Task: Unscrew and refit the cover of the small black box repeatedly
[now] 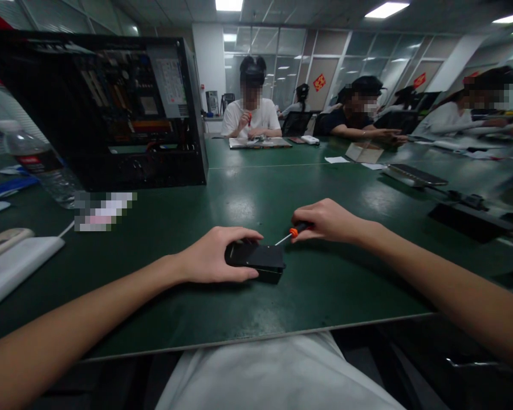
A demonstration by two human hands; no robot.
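A small black box-shaped device [263, 259] rests on the green table in front of me. My left hand [214, 256] grips its left end, thumb along the near side and fingers over the far side. My right hand [325, 222] is closed around the handle of a screwdriver [294, 232], which has an orange collar and a thin metal shaft. The shaft slants down to the left, its tip at the far right corner of the device; whether it touches cannot be made out.
An open black computer case [154, 165] stands at the back left, beside a plastic bottle [43, 159]. A white power strip [21, 267] lies at the left edge. Across the green table [256, 199] sits a person [252, 114]; other people and dark devices [470, 219] are at right.
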